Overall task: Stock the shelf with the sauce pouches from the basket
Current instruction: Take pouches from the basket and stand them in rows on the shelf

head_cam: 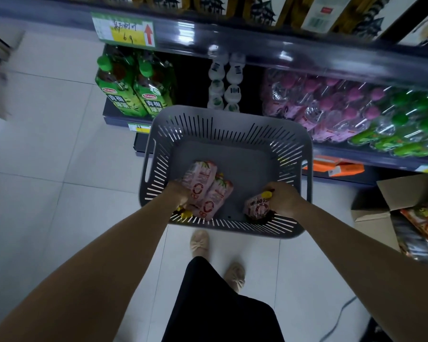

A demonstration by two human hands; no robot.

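Note:
A grey slotted basket (232, 124) stands on the floor in front of the shelf. Inside it lie red-and-white sauce pouches with yellow caps. My left hand (177, 193) grips two pouches (208, 191) lying side by side at the basket's near left. My right hand (283, 199) holds a third pouch (256, 208) by its yellow cap at the near right. Both forearms reach down into the basket.
The dark shelf edge (257, 38) runs above, with green tea bottles (131, 95), small white bottles (224, 85) and wrapped packs of pink and green bottles (344, 107) below it. An open cardboard box (393, 203) sits at right. My feet are just behind the basket on white tiles.

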